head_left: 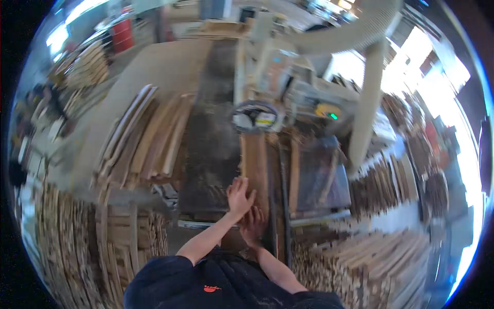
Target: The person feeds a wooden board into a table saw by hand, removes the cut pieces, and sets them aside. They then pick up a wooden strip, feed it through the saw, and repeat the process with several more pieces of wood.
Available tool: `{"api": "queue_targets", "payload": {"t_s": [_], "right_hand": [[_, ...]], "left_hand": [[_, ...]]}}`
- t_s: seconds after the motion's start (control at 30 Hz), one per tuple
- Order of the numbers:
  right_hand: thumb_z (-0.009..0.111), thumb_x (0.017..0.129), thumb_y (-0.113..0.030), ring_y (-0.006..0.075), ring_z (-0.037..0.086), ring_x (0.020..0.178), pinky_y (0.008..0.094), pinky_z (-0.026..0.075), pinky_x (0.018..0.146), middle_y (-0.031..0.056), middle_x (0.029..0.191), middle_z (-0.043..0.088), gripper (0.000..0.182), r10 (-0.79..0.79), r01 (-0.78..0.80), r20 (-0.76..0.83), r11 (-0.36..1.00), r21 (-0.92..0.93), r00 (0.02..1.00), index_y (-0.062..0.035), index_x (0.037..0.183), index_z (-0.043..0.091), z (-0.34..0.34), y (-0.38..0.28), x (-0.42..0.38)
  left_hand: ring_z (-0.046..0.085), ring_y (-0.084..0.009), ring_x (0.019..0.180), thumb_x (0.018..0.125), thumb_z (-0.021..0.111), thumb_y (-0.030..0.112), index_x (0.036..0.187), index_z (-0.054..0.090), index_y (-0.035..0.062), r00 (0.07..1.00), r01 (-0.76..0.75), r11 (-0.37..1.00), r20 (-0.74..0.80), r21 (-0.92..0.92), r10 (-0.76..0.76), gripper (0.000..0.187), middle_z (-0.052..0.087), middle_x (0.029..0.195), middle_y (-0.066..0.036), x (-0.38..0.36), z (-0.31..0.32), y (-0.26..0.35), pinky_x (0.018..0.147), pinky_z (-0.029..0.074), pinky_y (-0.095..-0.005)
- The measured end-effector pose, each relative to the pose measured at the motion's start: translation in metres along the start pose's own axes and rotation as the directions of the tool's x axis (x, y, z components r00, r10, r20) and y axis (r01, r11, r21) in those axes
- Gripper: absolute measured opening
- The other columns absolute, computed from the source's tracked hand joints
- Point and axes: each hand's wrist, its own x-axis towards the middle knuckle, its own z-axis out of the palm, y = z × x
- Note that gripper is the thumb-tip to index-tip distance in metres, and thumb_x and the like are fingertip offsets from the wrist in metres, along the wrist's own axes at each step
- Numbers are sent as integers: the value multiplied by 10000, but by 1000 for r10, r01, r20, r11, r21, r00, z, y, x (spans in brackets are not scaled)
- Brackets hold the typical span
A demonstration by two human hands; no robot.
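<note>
A long wooden board [254, 159] lies lengthwise on the dark saw table [208, 139], its far end running under the round guard [254, 116] of the machine. My left hand [240, 198] rests on the board's left edge with fingers spread. Just behind and to the right, my right hand [252, 224] lies against the near part of the board, fingers stretched forward and apart. Neither hand is wrapped round the wood. A dark fence rail [281, 190] runs along the board's right side. Motion blur softens the fingers.
Several rough planks [149, 136] lie on the side table to the left. Stacked lumber stands at lower left [67, 242] and lower right [375, 257]. A thick pale hose [366, 98] hangs over the machine. A red drum [122, 36] stands far left.
</note>
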Motion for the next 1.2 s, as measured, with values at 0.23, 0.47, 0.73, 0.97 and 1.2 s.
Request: {"api": "queue_targets", "payload": {"t_s": [0.23,0.47,0.73,0.97,1.2], "right_hand": [[493,1021,-393,332,434,1356,520,297,1109,139,1448,472,458,57,-56,22,997,-47,998,-120,1387,538,2,-2,-4],[512,1008,-383,322,434,1354,514,309,1104,133,1443,483,460,34,-34,32,999,-27,999,-127,1388,545,0,-1,-5],[503,1002,-375,344,430,1339,553,273,1115,124,1437,492,438,17,-16,31,1000,-19,999,-147,1372,560,4,-3,-4],[480,1014,-391,346,422,1345,548,250,1119,127,1423,504,438,45,-43,40,997,-63,998,-145,1367,564,8,0,-8],[505,996,-384,341,414,1357,553,261,1115,127,1424,497,455,48,-42,70,996,-79,996,-147,1381,556,3,1,-9]], "left_hand": [[440,-389,1385,915,669,370,1401,558,57,995,6,1000,102,10,-7,588,528,1427,-240,-5,14,-13,1115,324,-541],[433,-397,1392,931,657,375,1410,554,58,994,24,999,106,36,-28,584,515,1443,-251,-4,10,-9,1121,323,-543],[457,-396,1371,915,671,359,1400,557,64,997,16,999,70,30,-18,579,533,1422,-243,-4,10,-10,1108,337,-544],[392,-352,1439,973,622,407,1489,483,92,987,50,997,149,56,-58,620,468,1511,-205,-4,10,-11,1165,283,-508],[399,-354,1435,971,624,425,1482,494,94,987,48,997,147,66,-57,622,479,1501,-212,-5,12,-13,1166,284,-508]]}}
